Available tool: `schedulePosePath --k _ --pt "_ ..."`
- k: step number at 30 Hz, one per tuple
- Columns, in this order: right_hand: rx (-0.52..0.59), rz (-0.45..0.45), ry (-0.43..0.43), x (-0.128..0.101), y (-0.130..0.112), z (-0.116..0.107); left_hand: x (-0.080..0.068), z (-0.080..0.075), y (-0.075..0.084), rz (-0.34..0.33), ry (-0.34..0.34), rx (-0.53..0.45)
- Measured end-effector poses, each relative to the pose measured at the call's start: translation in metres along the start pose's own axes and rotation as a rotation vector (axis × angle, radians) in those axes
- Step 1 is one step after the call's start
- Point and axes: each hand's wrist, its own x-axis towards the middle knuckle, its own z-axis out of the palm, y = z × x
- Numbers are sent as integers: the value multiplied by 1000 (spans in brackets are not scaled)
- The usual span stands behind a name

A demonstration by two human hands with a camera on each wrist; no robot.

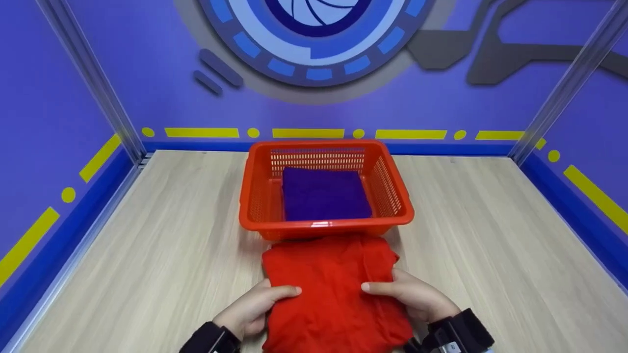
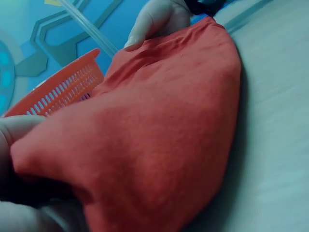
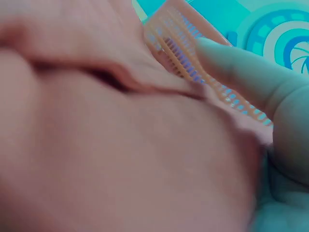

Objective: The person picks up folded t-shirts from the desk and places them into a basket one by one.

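I see 2 hands on a folded red cloth lying on the wooden counter. My left hand grips the cloth's left edge, thumb on top and fingers tucked under; my right hand does the same on the right edge, so both are clamped on the cloth, 1 per side. Left wrist view shows the cloth bulging up between them; right wrist view is blurred, mostly cloth and a thumb. Just beyond the hands, touching the cloth's far edge, sits an orange basket with 1 folded purple cloth already lying flat inside. My read: purple piece is done, red piece looks folded but is not yet in the basket.
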Motion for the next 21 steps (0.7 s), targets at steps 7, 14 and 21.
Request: schedulePosePath --k 7,14,21 --pt "138 71 35 13 11 5 4 0 -2 15 31 60" --pt "212 121 30 13 13 0 1 2 0 49 88 153" --pt "215 114 -34 1 16 -8 -9 4 12 70 -45 101"
